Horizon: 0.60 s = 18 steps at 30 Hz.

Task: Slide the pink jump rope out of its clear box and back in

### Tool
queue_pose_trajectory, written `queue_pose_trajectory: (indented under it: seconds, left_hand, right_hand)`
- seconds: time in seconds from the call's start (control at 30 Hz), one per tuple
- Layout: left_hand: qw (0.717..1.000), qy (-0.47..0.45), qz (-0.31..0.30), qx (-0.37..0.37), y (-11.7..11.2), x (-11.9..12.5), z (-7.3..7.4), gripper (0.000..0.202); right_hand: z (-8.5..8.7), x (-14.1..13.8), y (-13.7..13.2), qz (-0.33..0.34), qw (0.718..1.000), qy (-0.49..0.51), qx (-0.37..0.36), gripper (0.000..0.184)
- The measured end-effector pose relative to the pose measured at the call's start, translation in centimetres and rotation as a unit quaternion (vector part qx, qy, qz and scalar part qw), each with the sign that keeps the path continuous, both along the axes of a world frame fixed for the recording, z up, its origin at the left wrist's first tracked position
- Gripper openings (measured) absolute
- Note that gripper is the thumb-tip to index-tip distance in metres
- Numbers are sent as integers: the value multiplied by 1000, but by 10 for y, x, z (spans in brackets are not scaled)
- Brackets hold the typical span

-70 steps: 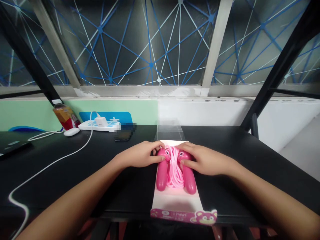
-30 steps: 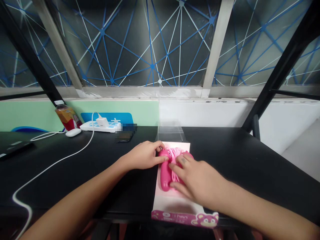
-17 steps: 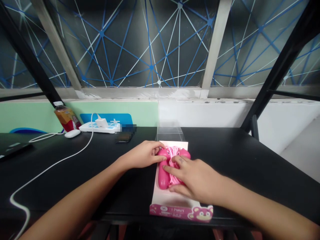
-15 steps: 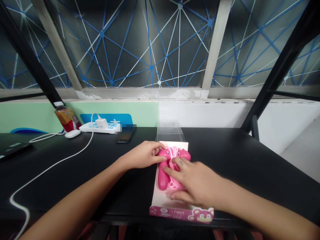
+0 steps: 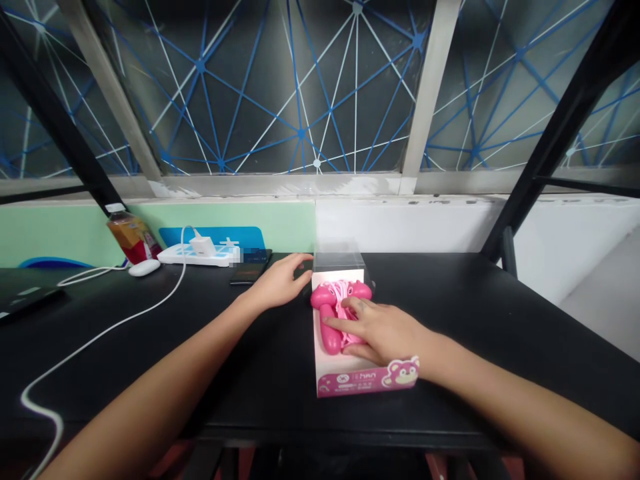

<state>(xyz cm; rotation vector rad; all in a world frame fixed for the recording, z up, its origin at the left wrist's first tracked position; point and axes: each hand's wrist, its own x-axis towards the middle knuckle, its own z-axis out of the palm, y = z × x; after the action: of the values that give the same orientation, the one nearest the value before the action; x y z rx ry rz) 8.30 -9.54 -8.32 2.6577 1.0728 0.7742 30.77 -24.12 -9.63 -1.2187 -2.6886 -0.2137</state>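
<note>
A pink skipping rope [image 5: 343, 313] with two glossy pink handles and a coiled cord lies on a white-and-pink card backing [image 5: 367, 377] printed with a cartoon bear. The card's far end meets a clear plastic case [image 5: 339, 263]. My right hand [image 5: 380, 333] rests flat over the rope and the right handle, hiding part of both. My left hand [image 5: 283, 283] sits on the table left of the case, its fingertips at the case's left side, holding nothing.
The black table [image 5: 450, 320] holds a white cable, a mouse [image 5: 144, 268], a power strip [image 5: 195, 255] with a charger, a phone [image 5: 250, 272] and a juice bottle [image 5: 134, 238]. A dark laptop [image 5: 25, 295] lies far left. Black posts stand at both sides.
The card with the rope has slid away from me towards the clear case, under my right hand. My left hand has left the handle and moved to the case's left side.
</note>
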Motion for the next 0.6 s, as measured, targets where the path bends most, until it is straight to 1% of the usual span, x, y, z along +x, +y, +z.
queue_pose_trajectory:
  seconds: [0.1,0.17,0.23,0.43,0.5,0.6]
  left_hand:
    - [999,11,-48,-10,8,4,-7,48]
    - [997,26,-72,-24,11,6,-7,47]
    - [995,36,-86,-30,11,6,-4,43]
    - [996,17,-89,-28,2,3,13,25]
    - [995,15,-89,-39,-2,2,15,23]
    - [993,19,-93,-70,-5,0,12,22]
  right_hand:
    - [0,-2,-2,1,1000,-6,7,48]
    - [4,-5,-6,0,1000,-16,5,48]
    - [9,-8,-10,5,1000,-25,-4,47]
    - [18,-17,-20,10,1000,-17,-19,50]
    - [19,-18,-21,8,1000,-11,-24,50]
    - [20,-17,-20,16,1000,0,-26,50]
